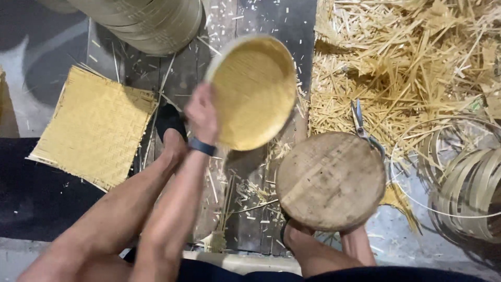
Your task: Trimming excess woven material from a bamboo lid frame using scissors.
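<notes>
We see bare floor [245, 209] at six o'clock; the round wooden block [330, 180] and straw pile [407, 57] block three o'clock.

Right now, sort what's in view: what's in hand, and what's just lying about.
In hand:
- left hand holding the round woven tray

Lying about:
- square woven mat
- round wooden block
- scissors
- bamboo scraps
- coiled strips
- stacked trays
</notes>
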